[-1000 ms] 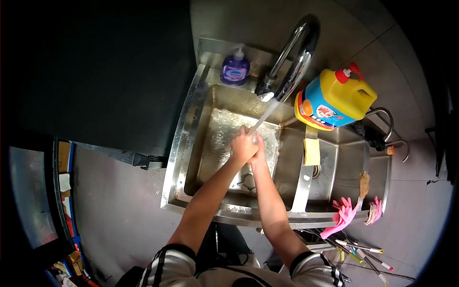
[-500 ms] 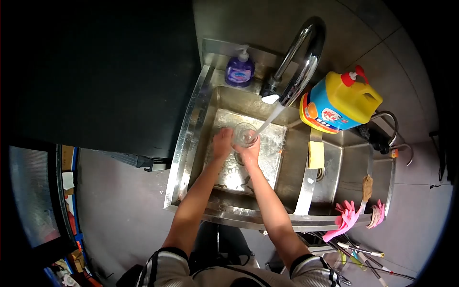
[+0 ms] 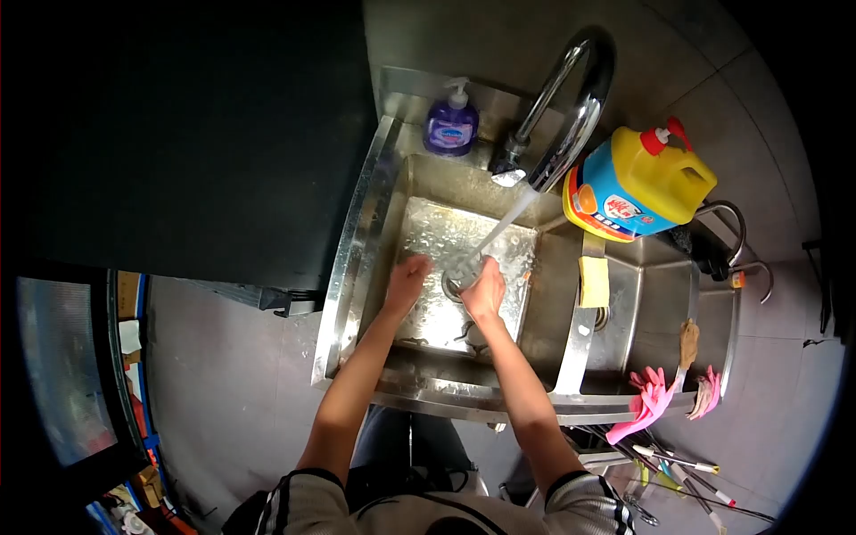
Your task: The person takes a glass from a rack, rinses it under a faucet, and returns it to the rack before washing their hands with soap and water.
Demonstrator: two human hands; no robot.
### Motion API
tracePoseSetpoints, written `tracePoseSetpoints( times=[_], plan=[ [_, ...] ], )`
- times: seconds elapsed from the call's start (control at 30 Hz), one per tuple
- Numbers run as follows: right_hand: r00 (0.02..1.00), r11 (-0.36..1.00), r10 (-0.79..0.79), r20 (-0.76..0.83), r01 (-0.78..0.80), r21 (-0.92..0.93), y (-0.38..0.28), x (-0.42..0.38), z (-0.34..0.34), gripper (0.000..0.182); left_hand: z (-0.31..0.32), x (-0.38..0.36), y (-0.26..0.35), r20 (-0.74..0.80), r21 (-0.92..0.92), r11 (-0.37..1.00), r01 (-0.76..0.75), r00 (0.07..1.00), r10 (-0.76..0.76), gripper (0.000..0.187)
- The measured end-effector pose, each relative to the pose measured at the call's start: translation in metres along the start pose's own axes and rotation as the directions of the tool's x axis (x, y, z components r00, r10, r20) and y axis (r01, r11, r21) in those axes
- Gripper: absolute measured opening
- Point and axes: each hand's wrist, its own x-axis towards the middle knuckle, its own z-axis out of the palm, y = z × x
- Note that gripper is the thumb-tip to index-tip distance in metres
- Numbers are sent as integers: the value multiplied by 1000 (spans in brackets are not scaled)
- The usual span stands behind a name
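Note:
In the basin of a steel sink [image 3: 499, 357], my right hand [image 3: 484, 290] is closed around a clear glass [image 3: 462, 267]. Running water [image 3: 502, 230] from the faucet [image 3: 571, 134] falls onto the glass, and splashing blurs its outline. The glass is tilted above the drain [image 3: 451, 286]. To its left, apart from it, my left hand [image 3: 409, 282] has its fingers curled in, with nothing visible in them.
A purple soap pump bottle [image 3: 451, 125] stands on the back rim. Right of the faucet sits a big yellow detergent jug [image 3: 646, 183]. A yellow sponge cloth [image 3: 594, 282] lies on the divider. Pink gloves [image 3: 649, 406] hang over the front edge of the right-hand basin.
My left hand has let go of the glass and moved left and down. With the glass in it, my right hand has shifted slightly right, and the glass has turned under the stream.

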Motion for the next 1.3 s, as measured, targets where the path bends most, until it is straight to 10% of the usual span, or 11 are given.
tracePoseSetpoints(
  times=[0.07, 0.17, 0.33, 0.47, 0.6, 0.73, 0.83, 0.97, 1.1, 1.2, 1.3],
  plan=[
    [997, 991, 21, 74, -11, -135, -2, 0, -4, 55, -4, 5, -11, -5, 63, 998, -16, 1000, 16, 21],
    [872, 913, -72, 485, -138, 384, 1, 15, -21, 54, -1, -4, -18, -28, 42, 999, 11, 1000, -10, 21],
    [836, 256, -150, 527, -482, 838, 7, 14, 3, 68, -7, -17, 11, -144, 67, 998, 1, 990, 9, 21],
    [993, 668, -17, 113, -73, 741, -26, 11, 2, 60, -11, -25, 14, -172, 85, 996, -34, 984, 48, 26],
    [866, 885, -445, -227, 465, 39, -8, 16, 6, 55, -6, -23, 29, -140, 87, 995, -55, 988, 67, 31],
    [941, 952, -231, -248, 271, 143, -12, 20, -21, 58, 2, -24, 34, -108, -12, 999, -37, 994, 35, 33],
    [984, 939, -5, 180, -57, 339, -13, 19, -32, 56, 2, -19, 4, -113, -162, 986, -37, 993, 19, 31],
    [867, 621, -265, 423, -182, 763, 20, 27, 12, 49, -2, -26, -2, -178, -2, 999, 39, 983, -38, 26],
    [389, 240, -26, 921, -892, 383, 39, 14, -1, 42, -8, -30, 5, -201, -17, 1000, 0, 980, -3, 21],
    [297, 319, 79, 952, -912, 258, 56, 9, -12, 40, -13, -30, -1, -207, 20, 999, -31, 978, 34, 19],
    [474, 475, 105, 874, -796, 375, 47, 6, -30, 27, -5, -24, -9, -209, 135, 989, -62, 974, 90, 20]
  ],
)
